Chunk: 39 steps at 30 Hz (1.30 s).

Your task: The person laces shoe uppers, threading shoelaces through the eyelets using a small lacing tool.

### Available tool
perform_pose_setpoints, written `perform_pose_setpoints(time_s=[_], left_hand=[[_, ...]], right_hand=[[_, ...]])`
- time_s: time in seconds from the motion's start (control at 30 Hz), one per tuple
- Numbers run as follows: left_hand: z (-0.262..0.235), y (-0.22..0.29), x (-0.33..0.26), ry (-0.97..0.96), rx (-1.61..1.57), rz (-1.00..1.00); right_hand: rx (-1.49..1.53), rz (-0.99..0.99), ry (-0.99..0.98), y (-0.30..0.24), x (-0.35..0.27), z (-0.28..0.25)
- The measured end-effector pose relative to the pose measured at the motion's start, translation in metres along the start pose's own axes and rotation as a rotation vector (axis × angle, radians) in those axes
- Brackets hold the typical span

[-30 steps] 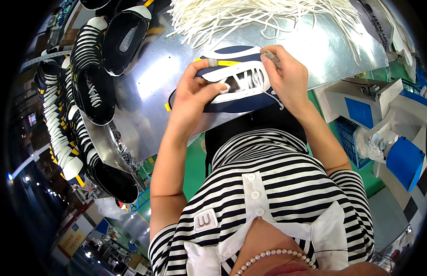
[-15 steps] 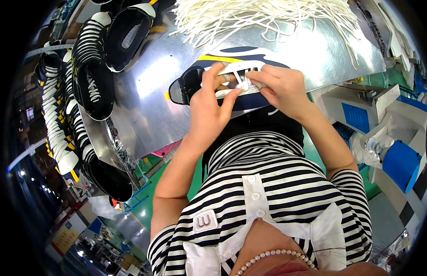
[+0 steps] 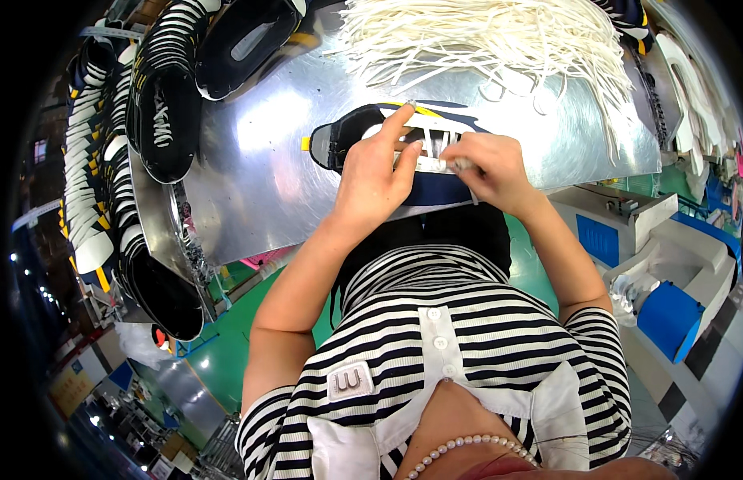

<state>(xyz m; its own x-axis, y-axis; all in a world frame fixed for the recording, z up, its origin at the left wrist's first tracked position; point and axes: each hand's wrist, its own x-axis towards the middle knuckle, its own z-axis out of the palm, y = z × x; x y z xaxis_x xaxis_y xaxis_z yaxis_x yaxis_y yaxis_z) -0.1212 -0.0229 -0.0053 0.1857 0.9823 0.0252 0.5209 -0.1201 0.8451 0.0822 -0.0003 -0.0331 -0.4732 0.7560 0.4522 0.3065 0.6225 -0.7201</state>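
A navy, black and white shoe (image 3: 331,142) with yellow trim lies on its side-to-side length before me on the metal table. White shoelace (image 3: 429,144) runs in crosswise strips over its throat opening. My left hand (image 3: 371,180) grips the shoe near that opening, index finger stretched over the far edge and thumb bent on the near side; its other fingers are partly hidden. My right hand (image 3: 493,170) is closed in a pinch at the near row of lace holes, on the lace. The lace end between those fingertips is mostly hidden.
A heap of loose white laces (image 3: 483,40) covers the back of the metal table (image 3: 267,184). A black shoe (image 3: 247,48) and long nested rows of shoes (image 3: 87,184) stand at left. A grey and blue machine (image 3: 667,312) is at right.
The view has shifted, so the table contents sit differently in it. My left fingers have drawn closer together over the throat opening, and my right hand has turned, fingers curling toward the near edge.
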Motion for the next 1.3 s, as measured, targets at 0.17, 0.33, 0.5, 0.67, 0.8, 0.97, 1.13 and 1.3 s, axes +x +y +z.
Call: perform_pose_setpoints(time_s=[0.17,0.33,0.5,0.67,0.8,0.97,1.13,1.3], left_hand=[[-0.004,0.004,-0.001,-0.039,0.029,0.014],[-0.002,0.002,-0.002,-0.065,0.026,0.016],[0.001,-0.002,-0.004,-0.016,0.032,0.151],[-0.001,0.002,-0.004,-0.076,0.076,0.061],[-0.001,-0.003,-0.008,0.043,-0.002,0.105],[-0.007,0.010,-0.017,0.083,0.211,0.312],[0.001,0.011,-0.012,0.031,0.470,0.315],[0.006,0.013,0.010,0.087,0.412,0.216]], right_hand=[[0.077,0.318,0.020,-0.012,0.007,0.000],[-0.071,0.482,-0.152,-0.026,0.018,0.001],[0.024,0.671,-0.127,-0.023,0.017,0.009],[0.246,0.607,0.165,-0.025,0.009,0.023],[0.143,0.532,0.312,-0.026,-0.005,0.009],[-0.218,0.423,0.117,-0.043,-0.034,0.003],[-0.215,0.459,0.208,-0.044,-0.028,0.003],[-0.198,0.340,-0.298,-0.053,-0.066,0.017]])
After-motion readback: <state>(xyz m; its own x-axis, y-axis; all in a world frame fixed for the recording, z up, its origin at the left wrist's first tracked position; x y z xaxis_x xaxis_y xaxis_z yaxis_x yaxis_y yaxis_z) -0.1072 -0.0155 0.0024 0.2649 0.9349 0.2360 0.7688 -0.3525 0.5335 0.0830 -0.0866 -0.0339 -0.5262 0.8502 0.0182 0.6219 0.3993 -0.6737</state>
